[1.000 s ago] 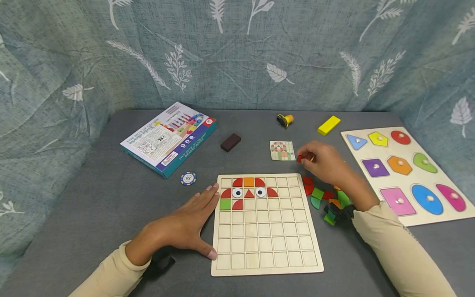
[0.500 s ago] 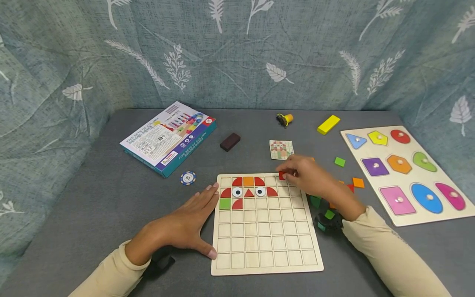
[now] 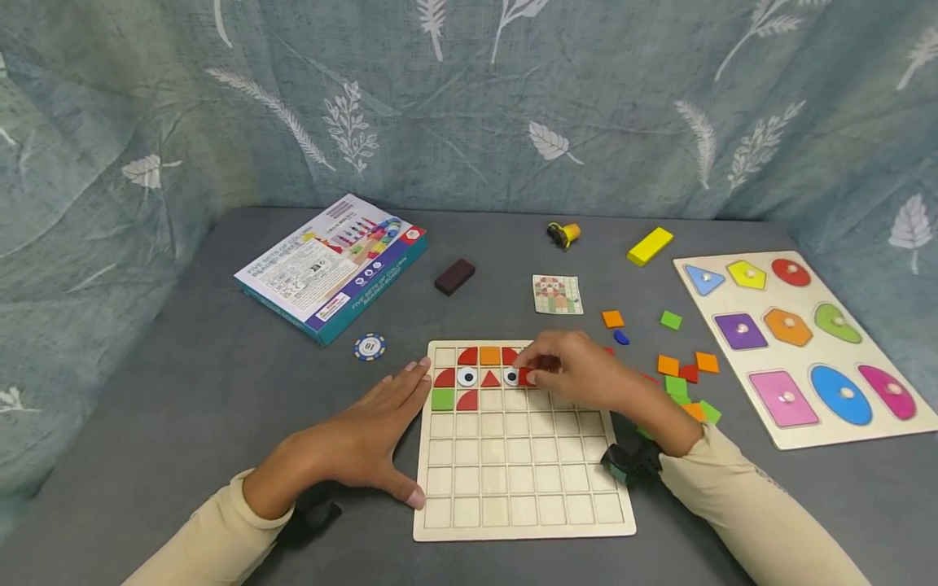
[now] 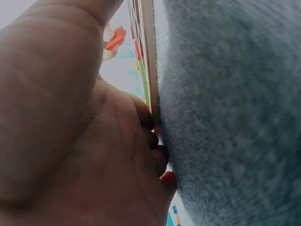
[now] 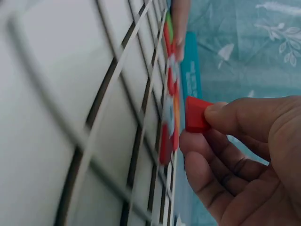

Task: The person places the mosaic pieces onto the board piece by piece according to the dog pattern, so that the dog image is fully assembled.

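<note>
A pale wooden grid board (image 3: 528,488) lies flat, its upper left squares filled with red, orange and green tiles and two eye tiles. My right hand (image 3: 579,370) pinches a small red tile (image 5: 196,114) between thumb and fingers, over the board's upper rows by the right eye tile (image 3: 511,376). In the right wrist view the red tile is held just off the grid surface. My left hand (image 3: 359,439), fingers straight and thumb spread, rests along the board's left edge. The left wrist view shows its fingertips against the board's side.
Loose green, orange and red tiles (image 3: 668,365) lie right of the board, partly behind my right wrist. A pattern card (image 3: 557,295), shape puzzle (image 3: 747,305), yellow block (image 3: 649,247), dark block (image 3: 455,277), poker chip (image 3: 370,347) and box (image 3: 330,268) surround it.
My right hand has carried the red tile from beside the pattern card, leftward and nearer, over the board's upper rows. The left hand stays at the board's left edge.
</note>
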A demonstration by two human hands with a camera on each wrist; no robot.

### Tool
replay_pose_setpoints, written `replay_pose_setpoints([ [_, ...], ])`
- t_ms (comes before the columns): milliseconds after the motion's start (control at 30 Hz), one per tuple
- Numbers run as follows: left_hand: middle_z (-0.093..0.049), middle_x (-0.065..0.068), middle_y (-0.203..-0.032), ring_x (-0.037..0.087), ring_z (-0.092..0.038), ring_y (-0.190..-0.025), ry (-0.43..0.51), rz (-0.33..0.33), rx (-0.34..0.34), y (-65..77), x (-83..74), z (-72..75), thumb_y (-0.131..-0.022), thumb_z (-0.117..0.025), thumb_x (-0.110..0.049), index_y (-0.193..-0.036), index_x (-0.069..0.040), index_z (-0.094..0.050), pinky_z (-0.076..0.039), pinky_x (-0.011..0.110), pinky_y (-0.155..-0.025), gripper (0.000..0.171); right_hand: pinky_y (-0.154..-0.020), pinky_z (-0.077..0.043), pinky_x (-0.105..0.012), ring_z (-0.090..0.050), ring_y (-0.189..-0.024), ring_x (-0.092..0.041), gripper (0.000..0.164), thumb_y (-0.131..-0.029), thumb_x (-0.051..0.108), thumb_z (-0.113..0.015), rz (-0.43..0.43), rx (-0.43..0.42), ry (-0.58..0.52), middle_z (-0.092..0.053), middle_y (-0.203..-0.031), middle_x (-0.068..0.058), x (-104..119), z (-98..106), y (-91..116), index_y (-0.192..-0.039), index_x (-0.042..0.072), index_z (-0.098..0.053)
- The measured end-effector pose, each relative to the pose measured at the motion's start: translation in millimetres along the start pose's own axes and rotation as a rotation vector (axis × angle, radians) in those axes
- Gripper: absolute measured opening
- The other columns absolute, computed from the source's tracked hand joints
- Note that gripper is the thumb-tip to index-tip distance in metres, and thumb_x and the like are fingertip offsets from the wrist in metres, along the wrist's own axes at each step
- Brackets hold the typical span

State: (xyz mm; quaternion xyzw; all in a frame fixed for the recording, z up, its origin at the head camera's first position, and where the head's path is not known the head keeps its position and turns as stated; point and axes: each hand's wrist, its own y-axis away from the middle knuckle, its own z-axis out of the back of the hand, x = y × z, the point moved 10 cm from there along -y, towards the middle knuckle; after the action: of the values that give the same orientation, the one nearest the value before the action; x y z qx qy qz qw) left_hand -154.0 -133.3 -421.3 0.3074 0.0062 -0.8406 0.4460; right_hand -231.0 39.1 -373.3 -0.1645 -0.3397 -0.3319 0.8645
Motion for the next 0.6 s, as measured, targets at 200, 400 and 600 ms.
replay_pose_setpoints([
  [200, 0.007, 0.012, -0.162, 0.03, 0.004, -0.147, -0.001, -0.003, 0.005, -0.4, -1.9, 1.0, -0.062, -0.077, -0.071, -0.155, 0.0, -0.005, -0.005, 0.052, -0.116, 0.137, -0.068, -0.05, -0.026, -0.054, -0.076, -0.012, 0.016, -0.089, -0.001, -0.067, -0.01, 0.056, -0.055, -0.065, -0.094, 0.003, 7.2, -14.4, -1.8, -0.103, 0.005, -0.072],
  [400, 0.008, 0.012, -0.162, 0.029, 0.004, -0.147, 0.0, 0.002, 0.001, -0.1, -2.4, 1.3, -0.062, -0.079, -0.069, -0.155, -0.001, -0.005, -0.004, 0.051, -0.116, 0.137, -0.063, -0.049, -0.025, -0.053, -0.071, -0.011, 0.012, -0.088, 0.001, -0.068, -0.043, 0.077, -0.025, -0.062, -0.085, 0.005, 6.9, -22.0, -2.9, -0.097, 0.008, -0.071],
  [600, 0.006, 0.014, -0.161, 0.032, 0.002, -0.147, 0.007, -0.014, -0.008, 0.0, -4.8, 2.5, -0.063, -0.078, -0.069, -0.155, 0.001, -0.006, -0.005, 0.053, -0.115, 0.136, -0.061, -0.048, -0.026, -0.052, -0.067, -0.01, 0.009, -0.087, 0.003, -0.07, -0.102, 0.034, 0.035, -0.058, -0.074, 0.008, 3.2, -19.2, -2.1, -0.09, 0.012, -0.07],
])
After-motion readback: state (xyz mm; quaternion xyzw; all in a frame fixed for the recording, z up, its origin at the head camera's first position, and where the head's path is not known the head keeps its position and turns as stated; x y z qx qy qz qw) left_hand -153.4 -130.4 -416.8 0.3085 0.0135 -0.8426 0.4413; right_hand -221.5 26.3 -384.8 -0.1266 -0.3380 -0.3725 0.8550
